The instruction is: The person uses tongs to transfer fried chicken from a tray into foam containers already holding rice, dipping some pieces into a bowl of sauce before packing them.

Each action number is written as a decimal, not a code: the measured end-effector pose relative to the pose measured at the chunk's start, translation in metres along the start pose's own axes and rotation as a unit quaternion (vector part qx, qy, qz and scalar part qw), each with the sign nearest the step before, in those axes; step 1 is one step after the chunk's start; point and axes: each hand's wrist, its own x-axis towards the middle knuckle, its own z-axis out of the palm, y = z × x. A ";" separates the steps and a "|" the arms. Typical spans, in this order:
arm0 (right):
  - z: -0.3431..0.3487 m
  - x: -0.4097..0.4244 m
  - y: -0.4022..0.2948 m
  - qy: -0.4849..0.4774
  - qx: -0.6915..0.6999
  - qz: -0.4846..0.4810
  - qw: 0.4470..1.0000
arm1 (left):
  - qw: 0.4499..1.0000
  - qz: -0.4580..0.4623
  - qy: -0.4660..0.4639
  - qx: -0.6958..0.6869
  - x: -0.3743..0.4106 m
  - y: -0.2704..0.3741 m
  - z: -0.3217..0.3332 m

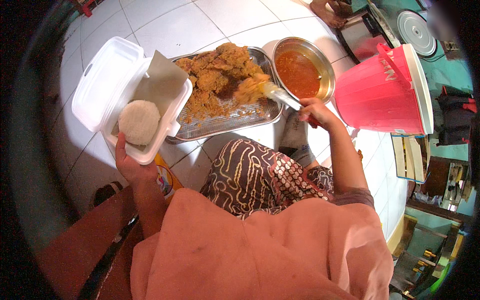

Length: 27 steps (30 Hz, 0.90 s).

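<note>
My left hand [134, 165] holds an open white foam food box [176, 108] by its near edge. Inside the box sit a round mound of rice [139, 122] and a sheet of brown paper [161, 80] that rises above the rim. In my right hand [318, 114] is a pair of metal tongs [283, 96], its jaws around a blurred piece of fried chicken [249, 89]. That piece is over a metal tray with a wire rack [225, 127], where more fried chicken [213, 75] is heaped with loose crumbs. Beside the tray stands a steel bowl [330, 71] of red-orange sauce [298, 73].
A pink bucket [375, 90] with a pale rim stands to the right of the bowl. White floor tiles [168, 22] lie under everything. My bent leg in patterned cloth [240, 176] and a grey sock [294, 138] are close to the tray. A round lid [416, 33] is at the upper right.
</note>
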 end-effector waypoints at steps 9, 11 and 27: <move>-0.067 -0.019 -0.012 0.365 -0.358 0.016 0.859 | 0.999 -0.024 0.010 0.024 -0.014 -0.017 0.018; -0.069 0.002 -0.004 0.390 -0.471 0.052 0.790 | 0.999 -0.016 -0.006 0.032 -0.021 -0.020 0.026; -0.058 0.008 0.037 0.370 -0.619 -0.110 0.684 | 0.936 -0.280 -0.209 -0.046 -0.070 -0.125 0.022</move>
